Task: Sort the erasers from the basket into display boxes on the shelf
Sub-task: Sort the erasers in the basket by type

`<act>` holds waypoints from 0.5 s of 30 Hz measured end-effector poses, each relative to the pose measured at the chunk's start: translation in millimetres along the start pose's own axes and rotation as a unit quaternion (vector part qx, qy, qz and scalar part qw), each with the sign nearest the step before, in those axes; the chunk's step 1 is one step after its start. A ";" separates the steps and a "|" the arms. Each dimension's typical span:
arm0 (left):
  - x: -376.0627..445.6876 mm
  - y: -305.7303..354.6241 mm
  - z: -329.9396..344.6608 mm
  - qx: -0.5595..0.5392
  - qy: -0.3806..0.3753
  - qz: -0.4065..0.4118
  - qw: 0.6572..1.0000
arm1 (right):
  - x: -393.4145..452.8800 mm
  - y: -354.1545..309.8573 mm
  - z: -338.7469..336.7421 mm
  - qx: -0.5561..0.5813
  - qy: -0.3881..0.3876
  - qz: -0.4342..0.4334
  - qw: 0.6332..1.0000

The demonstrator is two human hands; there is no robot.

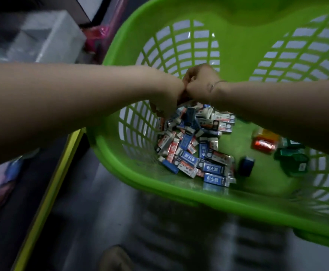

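A green plastic basket (243,42) sits tilted on the floor. A pile of small erasers (197,145) in blue, red and white wrappers lies in its bottom. Both my arms reach into the basket and the hands meet above the far edge of the pile. My left hand (167,98) points down at the pile with its fingers curled around something reddish, apparently erasers. My right hand (200,83) touches it from the right. Its back faces me and its fingers curl away, so what it holds is hidden.
More small items lie in the basket's right half: an orange-red pack (265,142), dark green boxes (292,159) and a dark blue round piece (246,166). A yellow shelf edge (48,194) runs down the left. Blurred white boxes (48,36) sit at top left.
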State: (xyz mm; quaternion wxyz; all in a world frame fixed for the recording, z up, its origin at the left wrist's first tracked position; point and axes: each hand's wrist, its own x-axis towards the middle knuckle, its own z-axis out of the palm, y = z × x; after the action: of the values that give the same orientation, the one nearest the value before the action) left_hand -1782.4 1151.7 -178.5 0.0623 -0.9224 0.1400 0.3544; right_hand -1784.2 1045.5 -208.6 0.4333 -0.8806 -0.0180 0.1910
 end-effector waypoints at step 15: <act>4.1 -2.5 -5.6 0.165 -0.045 0.000 0.985 | 17.3 55.6 -40.4 -0.213 -0.068 -0.045 0.974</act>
State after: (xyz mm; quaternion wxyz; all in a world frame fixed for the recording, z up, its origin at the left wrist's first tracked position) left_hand -1775.2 1152.0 -177.0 0.2194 -0.8827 0.1940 0.3674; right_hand -1761.4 983.7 -234.6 0.2416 -0.9359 -0.1274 0.2223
